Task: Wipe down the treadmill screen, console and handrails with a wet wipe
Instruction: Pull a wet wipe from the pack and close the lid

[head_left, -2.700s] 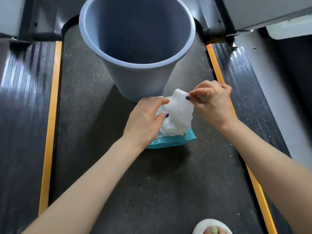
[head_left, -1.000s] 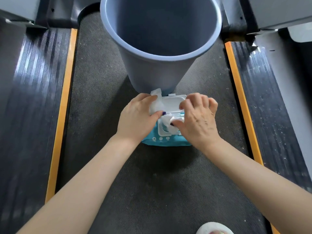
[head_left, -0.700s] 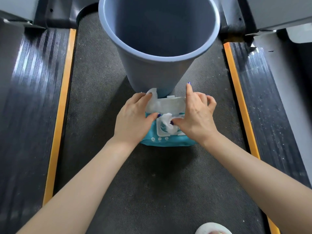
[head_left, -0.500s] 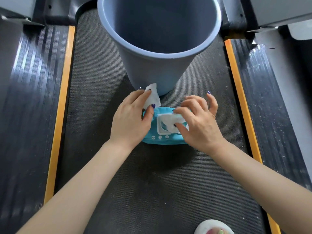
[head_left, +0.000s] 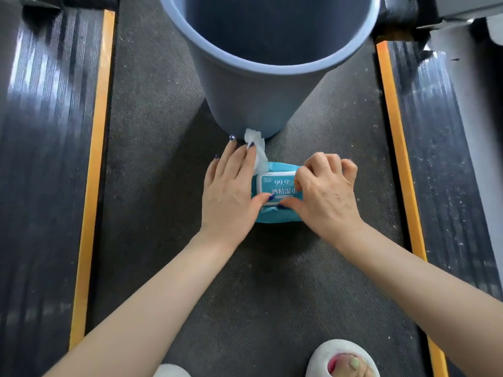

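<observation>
- The wet wipe, white and crumpled, stuck out past the left hand's fingertips, and the index and middle fingers lay over its near end; whether it was pinched between them or only pressed down I could not tell.
- Those left fingers were nearly straight and close together, lying flat on the left end of the wipe pack, and the thumb tip reached across onto the white lid.
- The right hand rested on the right half of the pack with its fingers curled over the far edge, knuckles up, and the thumb stretched left along the lid's near edge (the two thumb tips nearly met there).
- The lid lay flat against the pack, its printed label facing up.
- The teal pack sat on the treadmill belt, just in front of a grey-blue bucket; the wipe's free end reached the foot of the bucket wall.
- Orange strips and black ribbed side rails ran along both sides of the belt.
- At the bottom edge a white open-toed slipper showed a painted toenail.
</observation>
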{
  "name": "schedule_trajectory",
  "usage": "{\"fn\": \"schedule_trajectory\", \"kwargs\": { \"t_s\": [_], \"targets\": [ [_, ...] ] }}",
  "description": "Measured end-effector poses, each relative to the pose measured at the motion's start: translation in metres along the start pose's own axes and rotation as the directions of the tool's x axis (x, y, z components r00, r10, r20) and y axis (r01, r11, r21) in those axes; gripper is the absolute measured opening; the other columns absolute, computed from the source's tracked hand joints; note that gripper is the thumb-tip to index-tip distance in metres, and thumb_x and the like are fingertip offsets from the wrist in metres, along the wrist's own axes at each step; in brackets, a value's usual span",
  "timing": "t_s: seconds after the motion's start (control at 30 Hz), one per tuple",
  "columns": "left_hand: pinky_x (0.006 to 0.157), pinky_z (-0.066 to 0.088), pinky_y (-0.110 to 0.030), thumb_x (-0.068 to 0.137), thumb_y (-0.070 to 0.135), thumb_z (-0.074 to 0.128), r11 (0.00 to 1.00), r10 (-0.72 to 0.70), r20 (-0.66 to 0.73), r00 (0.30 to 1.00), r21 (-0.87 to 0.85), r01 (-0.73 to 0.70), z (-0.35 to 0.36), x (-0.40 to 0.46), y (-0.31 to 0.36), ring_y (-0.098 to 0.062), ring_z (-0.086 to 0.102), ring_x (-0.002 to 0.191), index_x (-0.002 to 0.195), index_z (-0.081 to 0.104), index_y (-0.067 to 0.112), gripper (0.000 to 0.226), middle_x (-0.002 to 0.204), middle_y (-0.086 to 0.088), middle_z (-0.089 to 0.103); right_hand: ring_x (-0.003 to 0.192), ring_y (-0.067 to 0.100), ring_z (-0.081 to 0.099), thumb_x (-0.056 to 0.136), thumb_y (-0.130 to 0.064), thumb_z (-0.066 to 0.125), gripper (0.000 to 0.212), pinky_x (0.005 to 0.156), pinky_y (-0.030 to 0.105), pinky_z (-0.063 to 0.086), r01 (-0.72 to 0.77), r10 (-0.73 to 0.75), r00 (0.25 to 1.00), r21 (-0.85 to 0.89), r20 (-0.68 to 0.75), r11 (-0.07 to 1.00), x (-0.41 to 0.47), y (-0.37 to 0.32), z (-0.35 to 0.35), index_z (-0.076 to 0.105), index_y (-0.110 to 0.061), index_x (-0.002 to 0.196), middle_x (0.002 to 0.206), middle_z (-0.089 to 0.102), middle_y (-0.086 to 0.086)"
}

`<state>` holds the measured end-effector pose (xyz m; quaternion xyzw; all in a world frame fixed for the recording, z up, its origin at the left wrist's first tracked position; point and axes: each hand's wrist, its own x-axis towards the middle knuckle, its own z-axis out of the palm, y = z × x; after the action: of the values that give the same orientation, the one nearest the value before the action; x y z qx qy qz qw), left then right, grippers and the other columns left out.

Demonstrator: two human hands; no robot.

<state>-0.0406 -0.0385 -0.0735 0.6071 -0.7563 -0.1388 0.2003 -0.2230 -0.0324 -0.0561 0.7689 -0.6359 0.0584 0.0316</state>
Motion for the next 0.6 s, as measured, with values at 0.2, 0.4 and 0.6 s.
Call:
{"fn": "schedule_trajectory", "kwargs": {
  "t_s": [0.2,0.4,0.6],
  "targets": [
    [0.12,0.022,-0.043,0.072,0.04,0.085,0.999,-0.031,0.001,1.0,0.031,0.031,0.015,0.01,-0.009,-0.028,0.029,0.148,0.151,0.036,0.006,0.1,0.152,-0.013,0.044,0.087,0.036,0.054,0.042,-0.053,0.094,0.067,0.079,0.043,0.024,-0.101,0.107,0.993,-0.111,0.055,0.989,0.02,-0.009,0.007,0.062,-0.007,0.078,0.09,0.054,0.014],
    [0.116,0.027,-0.042,0.071,0.034,0.087,0.996,-0.031,0.0,1.0,-0.085,0.031,0.009,0.009,-0.009,-0.026,0.036,0.143,0.149,0.041,0.007,0.095,0.149,-0.013,0.048,0.09,0.034,0.051,0.051,-0.05,0.091,0.056,0.082,0.04,0.024,-0.073,0.073,0.997,-0.004,-0.007,0.997,0.015,-0.005,-0.002,0.059,-0.011,0.077,0.091,0.052,0.01],
    [0.115,0.03,-0.044,0.076,0.028,0.085,0.985,-0.003,-0.02,1.0,-0.173,-0.001,-0.003,-0.001,-0.003,-0.024,0.035,0.142,0.147,0.042,0.007,0.086,0.148,-0.014,0.049,0.09,0.034,0.053,0.069,-0.044,0.075,0.036,0.083,0.039,0.024,-0.004,0.009,0.999,0.131,-0.035,0.991,0.009,-0.01,-0.018,0.057,-0.014,0.076,0.093,0.054,0.008]
  ]
}}
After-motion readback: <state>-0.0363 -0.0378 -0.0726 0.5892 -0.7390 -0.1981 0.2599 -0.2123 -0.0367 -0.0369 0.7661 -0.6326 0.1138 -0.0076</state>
